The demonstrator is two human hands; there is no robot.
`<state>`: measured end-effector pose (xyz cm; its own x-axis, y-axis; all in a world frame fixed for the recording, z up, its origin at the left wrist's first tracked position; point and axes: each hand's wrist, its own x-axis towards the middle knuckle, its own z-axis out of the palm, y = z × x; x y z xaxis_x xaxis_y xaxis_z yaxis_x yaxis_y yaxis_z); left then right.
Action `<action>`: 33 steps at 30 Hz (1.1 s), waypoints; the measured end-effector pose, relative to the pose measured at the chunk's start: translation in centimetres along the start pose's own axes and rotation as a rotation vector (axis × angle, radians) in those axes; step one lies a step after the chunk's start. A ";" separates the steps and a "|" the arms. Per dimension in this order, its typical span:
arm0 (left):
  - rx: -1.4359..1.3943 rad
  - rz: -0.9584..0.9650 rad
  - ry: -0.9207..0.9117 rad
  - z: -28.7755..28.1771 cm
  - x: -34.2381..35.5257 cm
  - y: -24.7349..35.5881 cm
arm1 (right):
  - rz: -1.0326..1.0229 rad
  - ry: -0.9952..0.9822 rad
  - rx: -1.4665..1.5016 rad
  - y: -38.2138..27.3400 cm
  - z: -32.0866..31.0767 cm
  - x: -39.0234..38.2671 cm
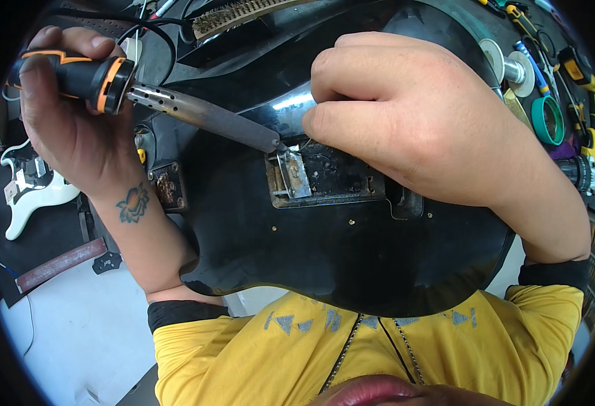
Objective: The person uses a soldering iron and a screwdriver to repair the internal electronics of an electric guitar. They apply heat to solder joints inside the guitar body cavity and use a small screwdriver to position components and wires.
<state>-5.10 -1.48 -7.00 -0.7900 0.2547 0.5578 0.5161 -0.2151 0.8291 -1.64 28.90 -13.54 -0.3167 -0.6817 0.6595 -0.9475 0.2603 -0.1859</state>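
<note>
left hand: wrapped round soldering iron | right hand: bunched over guitar, cannot tell what it holds | metal plate: inside guitar's cavity, iron's tip at top edge | progress: soldering apparently underway, cavity open, closing up seemingly left

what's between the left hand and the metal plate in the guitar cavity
The soldering iron's metal barrel lies between the left hand and the metal plate in the head view; whether the iron touches is unclear.
</note>
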 end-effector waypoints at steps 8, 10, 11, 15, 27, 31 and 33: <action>0.014 0.022 0.019 0.1 0.0 -0.2 | 0.032 -0.035 0.053 -0.1 -0.2 0.2; 0.000 0.017 0.008 0.0 0.0 -0.1 | -0.007 0.041 0.026 0.1 0.2 -0.1; -0.013 0.012 -0.002 0.0 0.1 -0.1 | -0.011 0.038 0.029 0.1 0.2 -0.1; 0.211 -0.023 0.129 1.2 -0.1 0.1 | -0.038 0.123 0.032 0.4 1.1 -0.6; -0.053 -0.005 -0.021 -0.2 0.3 -0.7 | -0.003 -0.018 -0.016 0.0 0.0 -0.5; 0.006 0.015 0.007 -0.1 0.0 0.4 | -0.074 0.032 -0.027 0.0 0.1 -0.2; 0.008 0.011 0.000 -0.1 -0.1 0.6 | -0.047 0.005 0.036 -0.2 -0.2 0.0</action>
<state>-4.75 -1.76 -6.57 -0.7839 0.2527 0.5671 0.5276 -0.2102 0.8231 -1.40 28.98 -13.36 -0.2717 -0.6893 0.6716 -0.9623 0.2031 -0.1808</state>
